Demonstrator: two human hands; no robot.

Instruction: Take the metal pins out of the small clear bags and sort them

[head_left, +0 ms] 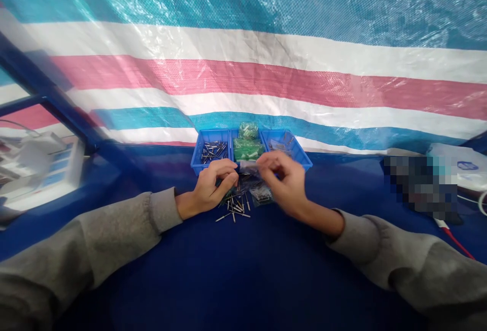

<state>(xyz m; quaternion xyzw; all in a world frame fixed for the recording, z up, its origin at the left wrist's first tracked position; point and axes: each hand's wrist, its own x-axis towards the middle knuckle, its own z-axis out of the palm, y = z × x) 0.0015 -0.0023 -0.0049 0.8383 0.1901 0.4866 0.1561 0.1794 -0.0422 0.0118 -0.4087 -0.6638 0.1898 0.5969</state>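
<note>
A small clear plastic bag (pixel 249 167) stretches between my hands, over the front of the blue bins. My left hand (pixel 213 184) is closed, thumb and fingers pinched at the bag's left edge. At its right edge my right hand (pixel 283 181) pinches the plastic with curled fingers. Below them, loose blind rivets (pixel 235 208) lie in a small heap on the blue table (pixel 236 265). A filled clear bag (pixel 262 194) rests on the table beside my right hand. What lies under my left palm is partly hidden.
Three blue bins stand behind my hands: the left bin (pixel 196 156) holds loose rivets, the middle one green packets (pixel 247 148), the right bin (pixel 304 161) clear bags. A power strip (pixel 49 173) sits far left. A blurred dark object (pixel 418 184) with a red cable lies right.
</note>
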